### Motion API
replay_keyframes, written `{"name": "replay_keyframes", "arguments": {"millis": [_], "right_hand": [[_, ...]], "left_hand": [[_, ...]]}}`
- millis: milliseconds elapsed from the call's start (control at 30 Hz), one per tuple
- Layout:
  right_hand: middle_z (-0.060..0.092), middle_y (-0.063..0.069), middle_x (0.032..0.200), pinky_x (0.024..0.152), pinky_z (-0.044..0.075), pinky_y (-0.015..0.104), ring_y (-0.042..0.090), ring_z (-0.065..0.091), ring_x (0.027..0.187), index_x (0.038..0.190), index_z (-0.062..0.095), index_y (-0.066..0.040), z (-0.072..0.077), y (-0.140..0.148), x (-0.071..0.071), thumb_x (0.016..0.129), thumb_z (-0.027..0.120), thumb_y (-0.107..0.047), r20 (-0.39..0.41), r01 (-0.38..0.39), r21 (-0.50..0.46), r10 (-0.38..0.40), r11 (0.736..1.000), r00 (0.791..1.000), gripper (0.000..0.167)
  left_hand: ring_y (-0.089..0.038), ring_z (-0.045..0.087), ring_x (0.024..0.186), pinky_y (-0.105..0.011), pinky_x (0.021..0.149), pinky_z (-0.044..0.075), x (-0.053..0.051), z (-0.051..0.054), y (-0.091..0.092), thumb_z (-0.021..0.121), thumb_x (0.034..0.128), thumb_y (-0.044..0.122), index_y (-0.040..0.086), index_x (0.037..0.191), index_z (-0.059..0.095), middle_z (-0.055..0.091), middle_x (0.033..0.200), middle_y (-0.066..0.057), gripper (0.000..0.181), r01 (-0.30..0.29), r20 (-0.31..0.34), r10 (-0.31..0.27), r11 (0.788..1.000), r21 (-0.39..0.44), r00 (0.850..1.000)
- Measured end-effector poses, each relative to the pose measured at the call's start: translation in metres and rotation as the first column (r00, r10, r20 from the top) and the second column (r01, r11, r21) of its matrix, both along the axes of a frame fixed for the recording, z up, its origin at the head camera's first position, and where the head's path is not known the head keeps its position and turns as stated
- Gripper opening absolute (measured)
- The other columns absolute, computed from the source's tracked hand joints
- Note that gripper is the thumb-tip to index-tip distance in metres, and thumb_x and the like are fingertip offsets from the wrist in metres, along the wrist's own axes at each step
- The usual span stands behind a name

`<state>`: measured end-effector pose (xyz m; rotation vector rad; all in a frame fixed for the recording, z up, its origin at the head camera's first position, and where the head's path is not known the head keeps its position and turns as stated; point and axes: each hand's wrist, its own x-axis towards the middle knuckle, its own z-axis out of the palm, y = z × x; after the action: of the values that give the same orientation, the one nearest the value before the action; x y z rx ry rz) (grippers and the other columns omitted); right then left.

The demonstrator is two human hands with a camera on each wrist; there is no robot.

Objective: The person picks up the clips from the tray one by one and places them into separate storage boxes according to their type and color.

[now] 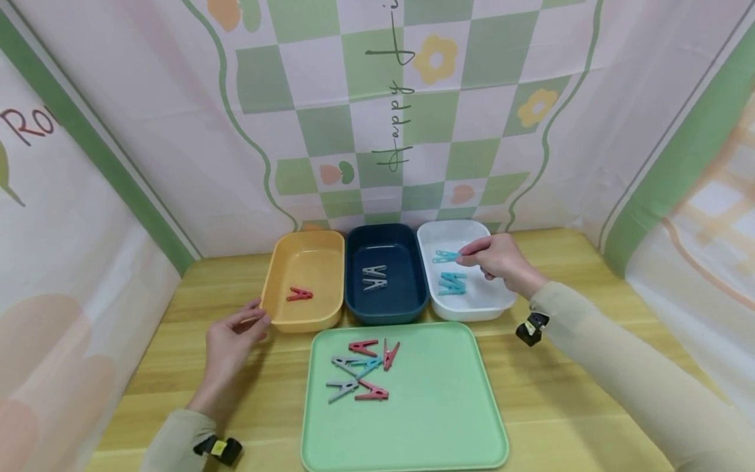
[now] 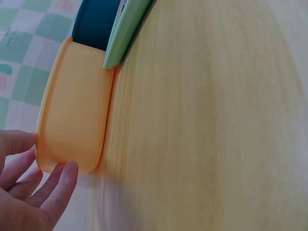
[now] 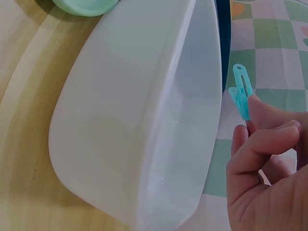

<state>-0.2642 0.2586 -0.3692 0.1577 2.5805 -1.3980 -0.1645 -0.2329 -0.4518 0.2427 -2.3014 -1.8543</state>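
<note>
My right hand (image 1: 500,261) pinches a light blue clothespin (image 1: 446,256) over the white bin (image 1: 472,307), where more light blue pins (image 1: 452,283) lie. The right wrist view shows the pinched clothespin (image 3: 243,91) beyond the bin's wall (image 3: 115,106), between thumb and finger of the hand (image 3: 269,168). At the yellow bin (image 1: 303,324), fingers of my left hand (image 1: 236,337) touch the near left corner; one red pin (image 1: 299,294) lies inside. In the left wrist view the hand (image 2: 36,187) has its fingers spread against the yellow bin (image 2: 74,106).
Between those bins stands a dark blue bin (image 1: 386,314) with grey pins (image 1: 374,278). In front, a green tray (image 1: 413,432) holds red, grey and light blue pins in a loose group at its upper left. A patterned cloth (image 1: 377,131) hangs behind the bins.
</note>
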Motion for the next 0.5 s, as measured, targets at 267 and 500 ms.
{"name": "replay_keyframes", "arguments": {"millis": [267,500], "right_hand": [[0.071,0.003,0.089,0.048,0.039,0.021,0.011,0.043,0.053,0.124,0.073,0.000,-0.0024,-0.0008,-0.0039,0.097,0.079,-0.017,-0.002,0.012,-0.011,-0.012,1.000,1.000,0.033],[0.069,0.001,0.088,0.048,0.041,0.020,0.009,0.043,0.053,0.123,0.073,0.000,-0.0080,-0.0010,-0.0087,0.095,0.079,-0.015,0.008,0.040,-0.023,-0.040,0.999,0.999,0.033]], "left_hand": [[-0.003,0.073,0.094,-0.028,0.077,0.067,0.0000,0.0004,0.0009,0.077,0.0948,-0.001,-0.011,0.119,0.072,0.063,0.145,-0.015,0.027,-0.002,-0.010,0.002,1.000,-0.001,1.000],[-0.003,0.073,0.094,-0.029,0.078,0.067,-0.0001,0.0003,0.0006,0.077,0.0950,0.000,-0.011,0.119,0.072,0.063,0.145,-0.016,0.027,0.000,-0.005,0.000,1.000,-0.005,1.000]]}}
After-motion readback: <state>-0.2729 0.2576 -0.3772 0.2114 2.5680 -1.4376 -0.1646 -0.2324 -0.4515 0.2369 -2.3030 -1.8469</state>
